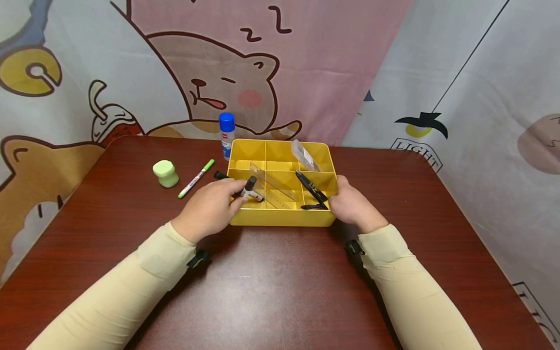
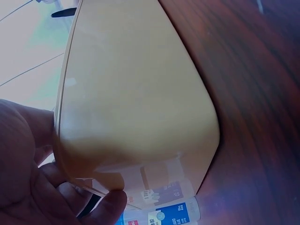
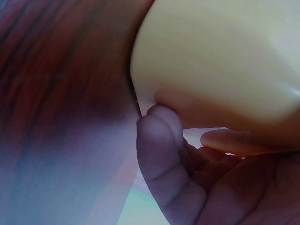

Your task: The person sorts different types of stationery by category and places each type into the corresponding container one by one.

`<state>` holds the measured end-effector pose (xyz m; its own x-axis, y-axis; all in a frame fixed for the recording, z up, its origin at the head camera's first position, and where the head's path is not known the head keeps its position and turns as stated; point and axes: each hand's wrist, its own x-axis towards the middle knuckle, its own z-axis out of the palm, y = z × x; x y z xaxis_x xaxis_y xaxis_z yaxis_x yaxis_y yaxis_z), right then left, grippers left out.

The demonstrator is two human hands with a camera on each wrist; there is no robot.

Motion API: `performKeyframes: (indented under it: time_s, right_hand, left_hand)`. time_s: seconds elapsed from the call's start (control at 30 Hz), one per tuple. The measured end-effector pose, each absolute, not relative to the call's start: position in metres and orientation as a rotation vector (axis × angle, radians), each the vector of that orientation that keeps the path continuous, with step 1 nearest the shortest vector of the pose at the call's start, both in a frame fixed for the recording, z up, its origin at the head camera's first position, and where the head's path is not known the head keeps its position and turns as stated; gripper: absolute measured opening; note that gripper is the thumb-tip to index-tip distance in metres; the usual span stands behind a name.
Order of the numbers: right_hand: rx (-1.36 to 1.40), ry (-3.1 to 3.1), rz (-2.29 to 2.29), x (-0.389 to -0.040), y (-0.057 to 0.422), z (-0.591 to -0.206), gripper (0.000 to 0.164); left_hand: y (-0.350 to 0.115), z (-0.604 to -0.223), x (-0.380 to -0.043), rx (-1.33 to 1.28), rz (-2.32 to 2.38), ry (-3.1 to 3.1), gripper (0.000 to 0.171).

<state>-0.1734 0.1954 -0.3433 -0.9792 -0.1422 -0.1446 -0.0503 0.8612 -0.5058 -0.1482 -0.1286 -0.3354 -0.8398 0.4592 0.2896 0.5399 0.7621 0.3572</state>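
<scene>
A yellow divided box (image 1: 280,218) stands on the table. Over its front-left compartment, my left hand (image 1: 210,206) pinches a black-capped marker (image 1: 250,184) between thumb and fingers. Beneath it lies another dark-ended marker (image 1: 258,196), partly hidden by the hand. At the box's right side, my right hand (image 1: 352,204) grips the wall; the right wrist view has its curled fingers (image 3: 161,140) against the outer surface. Inside the box are a clear ruler (image 1: 273,182), a black pen (image 1: 311,187), a dark blue item (image 1: 311,207) and a clear plastic case (image 1: 305,155).
A blue-capped glue bottle (image 1: 226,136) stands behind the box's left corner. Left of the box lie a green-ended marker (image 1: 196,179) and a pale green, rounded container (image 1: 166,173). A printed cloth (image 1: 332,58) hangs behind the brown table (image 1: 271,291).
</scene>
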Motion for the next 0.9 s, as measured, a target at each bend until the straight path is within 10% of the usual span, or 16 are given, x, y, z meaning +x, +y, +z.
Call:
performKeyframes:
  time_s: [0.9]
  right_hand:
    - [-0.151, 2.860, -0.744, -0.1735, 0.1954, -0.3424, 0.057]
  left_hand:
    - [-0.1277, -0.3347, -0.1472, -0.815, -0.669, -2.770, 0.029]
